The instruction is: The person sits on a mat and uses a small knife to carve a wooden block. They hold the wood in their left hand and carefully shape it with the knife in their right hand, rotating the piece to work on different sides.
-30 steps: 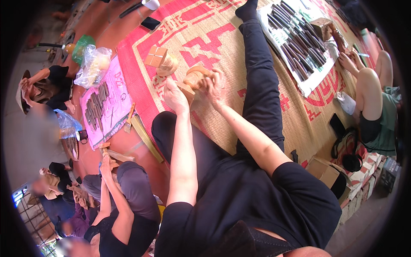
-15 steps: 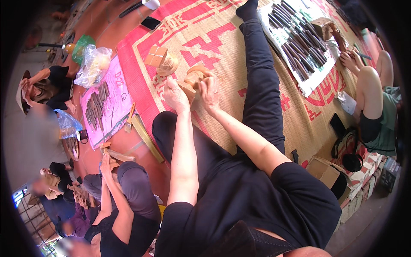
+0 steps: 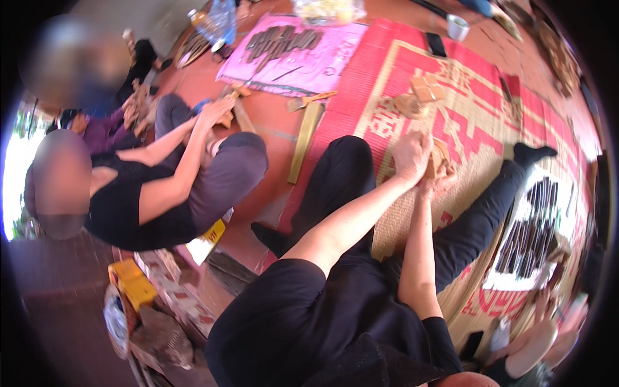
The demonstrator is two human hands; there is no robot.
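Both my hands are closed on a light-brown wooden piece [image 3: 439, 157] with a partly rounded shape, above the woven mat. My left hand [image 3: 411, 156] grips its left side, and its fingers look bunched together. On the right side my right hand [image 3: 441, 179] wraps its fingers round the lower part. Much of the piece is hidden by my fingers, so I cannot make out its full form. Just beyond my hands a rounded wooden piece [image 3: 407, 106] and a square wooden block [image 3: 426, 88] with a pale cross line lie on the mat.
The red and straw-coloured mat [image 3: 380, 71] spreads under my legs. Dark tools lie on a pink sheet [image 3: 335, 48] and on a white sheet [image 3: 500, 278]. A brush [image 3: 309, 100], a phone [image 3: 436, 44] and a white cup [image 3: 457, 28] are nearby. A co-worker [image 3: 167, 174] sits at left, handling wood.
The view has swung toward the left, so the scene shifts right and more of the co-worker shows. My hands keep hold of the wooden piece, which appears turned.
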